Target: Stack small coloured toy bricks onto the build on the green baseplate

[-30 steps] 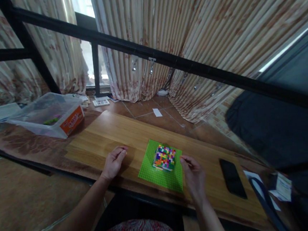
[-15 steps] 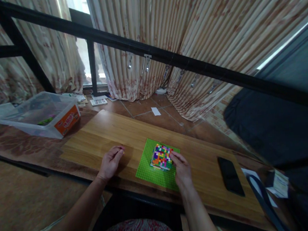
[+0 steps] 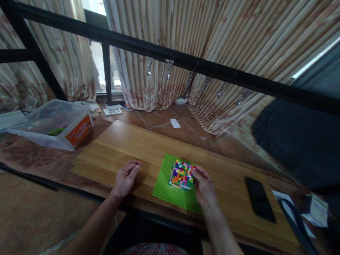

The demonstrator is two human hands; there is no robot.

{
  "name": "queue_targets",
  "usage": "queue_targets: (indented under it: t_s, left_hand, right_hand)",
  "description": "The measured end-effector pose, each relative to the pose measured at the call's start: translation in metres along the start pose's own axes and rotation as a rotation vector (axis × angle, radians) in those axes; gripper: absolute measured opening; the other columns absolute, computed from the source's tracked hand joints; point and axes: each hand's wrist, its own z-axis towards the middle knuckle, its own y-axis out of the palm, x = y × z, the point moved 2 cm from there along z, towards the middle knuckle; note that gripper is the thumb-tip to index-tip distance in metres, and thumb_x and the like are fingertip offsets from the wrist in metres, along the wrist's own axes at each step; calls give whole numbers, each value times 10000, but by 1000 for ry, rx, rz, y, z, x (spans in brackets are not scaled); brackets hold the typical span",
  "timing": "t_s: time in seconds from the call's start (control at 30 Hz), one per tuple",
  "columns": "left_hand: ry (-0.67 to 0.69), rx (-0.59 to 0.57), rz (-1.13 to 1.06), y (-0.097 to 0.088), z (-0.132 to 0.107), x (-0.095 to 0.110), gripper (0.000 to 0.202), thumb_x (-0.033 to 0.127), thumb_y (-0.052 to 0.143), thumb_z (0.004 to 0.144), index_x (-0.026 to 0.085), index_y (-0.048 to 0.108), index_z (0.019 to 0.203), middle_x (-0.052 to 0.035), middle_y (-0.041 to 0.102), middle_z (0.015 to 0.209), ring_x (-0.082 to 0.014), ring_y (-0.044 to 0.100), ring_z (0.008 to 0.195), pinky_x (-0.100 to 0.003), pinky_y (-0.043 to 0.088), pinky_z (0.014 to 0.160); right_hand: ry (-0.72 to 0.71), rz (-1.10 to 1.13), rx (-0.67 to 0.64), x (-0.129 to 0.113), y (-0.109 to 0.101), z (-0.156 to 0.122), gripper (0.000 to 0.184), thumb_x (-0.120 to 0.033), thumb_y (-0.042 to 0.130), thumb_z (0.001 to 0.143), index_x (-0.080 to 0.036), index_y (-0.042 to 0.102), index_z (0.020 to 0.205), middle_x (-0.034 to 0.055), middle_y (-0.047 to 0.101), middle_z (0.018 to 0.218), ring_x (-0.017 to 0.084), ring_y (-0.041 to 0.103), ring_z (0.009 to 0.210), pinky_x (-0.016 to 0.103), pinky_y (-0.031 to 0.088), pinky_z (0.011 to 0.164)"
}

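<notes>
A square block of many-coloured building bricks (image 3: 181,175) sits on a green baseplate (image 3: 163,183) on the wooden board. At the block's right edge, my right hand (image 3: 204,184) is closed, its thumb and fingertips against the upper right corner. The fingers cover part of that edge. My left hand (image 3: 126,181) hovers over the board to the left of the baseplate, apart from it. Its thumb and forefinger are pinched together, with a small reddish spot at the tips that is too small to name.
A clear plastic bin (image 3: 51,126) with an orange label and some green and pink pieces stands at the far left. A black phone (image 3: 260,199) lies on the wooden board (image 3: 123,141) at the right. A dark metal bar (image 3: 139,43) crosses in front of the curtains.
The whole view has shifted slightly, so everything appears a little farther right. Both hands keep nearly the same pose, the right one still at the block's edge.
</notes>
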Motion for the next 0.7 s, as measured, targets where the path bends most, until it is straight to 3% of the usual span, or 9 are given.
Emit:
queue_targets:
  t_s: [0.17, 0.4, 0.7]
  left_hand:
    - [4, -5, 16, -1, 0, 3, 301, 435, 546, 847, 198, 645, 690, -57, 672, 942, -203, 620, 923, -323, 460, 884]
    - [8, -16, 15, -1, 0, 0, 289, 424, 546, 852, 196, 656, 711, -56, 666, 942, -201, 619, 931, -320, 454, 898]
    - [-55, 52, -85, -1, 0, -1, 276, 433, 590, 806, 189, 670, 705, -55, 670, 902, -203, 607, 900, -311, 465, 848]
  right_hand:
    - [57, 40, 24, 0, 2, 0, 347, -240, 838, 529, -212, 706, 849, -27, 712, 791, 129, 644, 712, 270, 511, 691]
    - [18, 48, 63, 1, 8, -3, 288, -221, 804, 546, -219, 709, 818, -42, 704, 785, 118, 633, 708, 268, 501, 707]
    - [-22, -58, 43, -1, 2, 1, 374, -294, 826, 518, -197, 705, 858, -17, 698, 792, 136, 634, 718, 284, 510, 707]
